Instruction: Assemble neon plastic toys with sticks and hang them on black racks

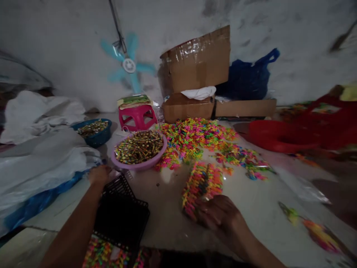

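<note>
My left hand (pixel 99 175) is at the far left corner of a black plastic lattice basket (pixel 122 216); its fingers are blurred, and whether they grip the rim is unclear. A second black lattice piece seems stacked at an angle with it. My right hand (pixel 221 210) is closed at the near end of a block of small coloured plastic pieces (pixel 205 180), set in dense rows on the table. Whatever holds the rows together is hidden. Beyond them spreads a loose heap of similar bright pieces (pixel 198 136).
A pink-purple basin (pixel 139 166) and a teal basin (pixel 99 140) hold small gold-patterned sticks. Behind stand a pink stool (pixel 136 115), a fan (pixel 129 66) and cardboard boxes (pixel 200 67). White sacks (pixel 41 160) lie left; a red basin (pixel 279 137) sits right.
</note>
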{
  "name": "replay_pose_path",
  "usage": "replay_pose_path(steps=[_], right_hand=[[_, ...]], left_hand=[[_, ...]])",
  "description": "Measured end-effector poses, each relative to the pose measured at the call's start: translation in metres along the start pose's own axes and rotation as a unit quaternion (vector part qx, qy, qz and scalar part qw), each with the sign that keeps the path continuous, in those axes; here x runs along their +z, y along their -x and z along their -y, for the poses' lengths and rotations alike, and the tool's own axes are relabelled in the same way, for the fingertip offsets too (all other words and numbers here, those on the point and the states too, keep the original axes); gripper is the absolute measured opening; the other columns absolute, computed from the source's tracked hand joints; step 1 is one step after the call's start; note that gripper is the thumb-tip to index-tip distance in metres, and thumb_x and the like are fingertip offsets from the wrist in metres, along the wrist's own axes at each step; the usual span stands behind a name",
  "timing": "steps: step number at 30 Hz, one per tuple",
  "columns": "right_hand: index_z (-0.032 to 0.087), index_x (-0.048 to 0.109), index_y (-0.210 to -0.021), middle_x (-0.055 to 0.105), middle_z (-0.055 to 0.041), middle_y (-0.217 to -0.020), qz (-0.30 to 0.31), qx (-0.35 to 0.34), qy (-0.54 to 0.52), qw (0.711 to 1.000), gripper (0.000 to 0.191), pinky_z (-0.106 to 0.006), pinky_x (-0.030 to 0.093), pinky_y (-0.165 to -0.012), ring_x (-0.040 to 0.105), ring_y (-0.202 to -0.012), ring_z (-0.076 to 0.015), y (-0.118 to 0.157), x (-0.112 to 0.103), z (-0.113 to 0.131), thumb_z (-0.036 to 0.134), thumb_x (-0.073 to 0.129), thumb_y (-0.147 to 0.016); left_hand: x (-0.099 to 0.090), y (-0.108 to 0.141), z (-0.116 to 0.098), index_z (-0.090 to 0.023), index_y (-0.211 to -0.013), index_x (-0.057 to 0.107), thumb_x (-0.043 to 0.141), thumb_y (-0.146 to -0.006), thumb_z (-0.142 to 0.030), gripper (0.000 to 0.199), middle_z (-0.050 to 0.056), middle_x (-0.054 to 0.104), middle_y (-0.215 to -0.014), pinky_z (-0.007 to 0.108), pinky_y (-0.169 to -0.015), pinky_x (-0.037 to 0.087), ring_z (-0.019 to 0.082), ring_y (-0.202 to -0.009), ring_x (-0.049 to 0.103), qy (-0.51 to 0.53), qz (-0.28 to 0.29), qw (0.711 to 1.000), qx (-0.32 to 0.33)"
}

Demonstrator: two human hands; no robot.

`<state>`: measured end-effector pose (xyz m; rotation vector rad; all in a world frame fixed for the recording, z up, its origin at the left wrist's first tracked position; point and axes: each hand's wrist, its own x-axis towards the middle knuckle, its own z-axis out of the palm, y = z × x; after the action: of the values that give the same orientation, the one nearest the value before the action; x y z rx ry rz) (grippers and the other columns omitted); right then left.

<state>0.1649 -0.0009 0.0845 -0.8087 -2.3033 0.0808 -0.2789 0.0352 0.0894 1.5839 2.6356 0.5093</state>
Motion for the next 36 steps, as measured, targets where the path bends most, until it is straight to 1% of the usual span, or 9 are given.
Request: replay_pose_path(steps=[8, 12, 15, 17, 19, 22, 30, 33, 36], right_hand=[[0.021, 0.061, -0.103, 0.067, -0.0065, -0.088, 0.08, -0.096, 0.021, 0.992, 0.024, -0.028, 0.046, -0.069, 0.06, -0.073, -0.0152, 0.021, 0.0, 0.026, 0.022, 0.043, -0.086], [0.021, 0.065, -0.092, 0.067, -0.0043, -0.074, 0.064, 0.002, -0.001, 0.998, 0.025, -0.023, 0.044, -0.059, 0.06, -0.063, -0.0136, 0.011, -0.009, 0.022, 0.02, 0.041, -0.086], [0.021, 0.067, -0.081, 0.067, -0.0028, -0.069, 0.062, 0.102, -0.019, 0.993, 0.026, -0.02, 0.041, -0.055, 0.061, -0.06, -0.0123, -0.01, -0.019, 0.011, 0.021, 0.042, -0.086], [0.02, 0.067, -0.076, 0.067, -0.002, -0.066, 0.085, 0.122, -0.036, 0.988, 0.027, -0.019, 0.04, -0.054, 0.06, -0.058, -0.0115, -0.027, -0.024, 0.006, 0.019, 0.042, -0.085], [0.019, 0.066, -0.074, 0.067, -0.0016, -0.067, 0.095, 0.115, -0.049, 0.988, 0.026, -0.018, 0.039, -0.055, 0.06, -0.058, -0.011, -0.044, -0.029, 0.004, 0.017, 0.042, -0.084], [0.02, 0.067, -0.079, 0.069, -0.0015, -0.073, 0.088, 0.086, -0.042, 0.992, 0.025, -0.018, 0.039, -0.058, 0.06, -0.063, -0.0109, -0.071, -0.04, 0.004, 0.015, 0.043, -0.083], [0.02, 0.07, -0.082, 0.07, -0.0025, -0.076, 0.064, 0.094, 0.096, 0.989, 0.023, -0.021, 0.037, -0.061, 0.061, -0.068, -0.0134, -0.157, -0.091, -0.032, 0.019, 0.047, -0.08], [0.017, 0.069, -0.08, 0.069, -0.0021, -0.072, 0.04, 0.112, 0.071, 0.99, 0.022, -0.019, 0.036, -0.058, 0.059, -0.065, -0.0119, -0.161, -0.106, -0.04, 0.018, 0.047, -0.079], [0.018, 0.068, -0.081, 0.067, 0.0014, -0.069, 0.044, 0.051, -0.012, 0.998, 0.022, -0.017, 0.034, -0.055, 0.056, -0.061, -0.0089, -0.134, -0.102, -0.027, 0.014, 0.046, -0.078]], left_hand=[[-0.005, 0.034, -0.031, -0.013, -0.077, 0.052, 0.037, -0.082, -0.038, 0.03, 0.007, 0.052, -0.061, 0.032, -0.063, 0.036, 0.029, -0.078, 0.055, 0.035, -0.061, 0.992, -0.103], [-0.022, 0.054, -0.051, -0.015, -0.075, 0.054, 0.032, -0.083, -0.036, 0.031, 0.006, 0.056, -0.063, 0.028, -0.057, 0.04, 0.021, -0.068, 0.057, 0.132, -0.029, 0.984, -0.115], [-0.013, 0.121, -0.094, -0.017, -0.067, 0.055, 0.039, -0.078, -0.044, 0.032, 0.0, 0.055, -0.054, 0.023, -0.047, 0.039, 0.014, -0.05, 0.053, 0.229, 0.093, 0.968, -0.05], [0.002, 0.176, -0.13, -0.017, -0.062, 0.055, 0.049, -0.071, -0.048, 0.033, -0.002, 0.053, -0.05, 0.022, -0.042, 0.035, 0.012, -0.044, 0.049, 0.332, 0.3, 0.893, 0.041], [0.016, 0.215, -0.162, -0.018, -0.054, 0.052, 0.044, -0.074, -0.052, 0.04, -0.003, 0.05, -0.043, 0.022, -0.039, 0.031, 0.011, -0.038, 0.046, 0.339, 0.355, 0.868, 0.071], [0.023, 0.214, -0.203, -0.018, -0.049, 0.049, 0.035, -0.079, -0.049, 0.045, -0.002, 0.048, -0.039, 0.022, -0.04, 0.032, 0.011, -0.036, 0.047, 0.336, 0.275, 0.897, 0.086], [-0.036, 0.096, -0.306, -0.019, -0.048, 0.052, 0.035, -0.082, -0.038, 0.043, 0.0, 0.052, -0.038, 0.022, -0.044, 0.034, 0.012, -0.039, 0.051, 0.205, 0.134, 0.945, 0.216], [-0.047, 0.099, -0.295, -0.019, -0.05, 0.053, 0.037, -0.081, -0.049, 0.045, 0.001, 0.055, -0.042, 0.024, -0.045, 0.035, 0.015, -0.044, 0.054, 0.203, 0.114, 0.945, 0.229], [-0.028, 0.121, -0.24, -0.02, -0.074, 0.059, 0.038, -0.081, -0.05, 0.037, 0.002, 0.064, -0.066, 0.026, -0.053, 0.042, 0.018, -0.064, 0.06, 0.273, -0.031, 0.945, 0.179]])
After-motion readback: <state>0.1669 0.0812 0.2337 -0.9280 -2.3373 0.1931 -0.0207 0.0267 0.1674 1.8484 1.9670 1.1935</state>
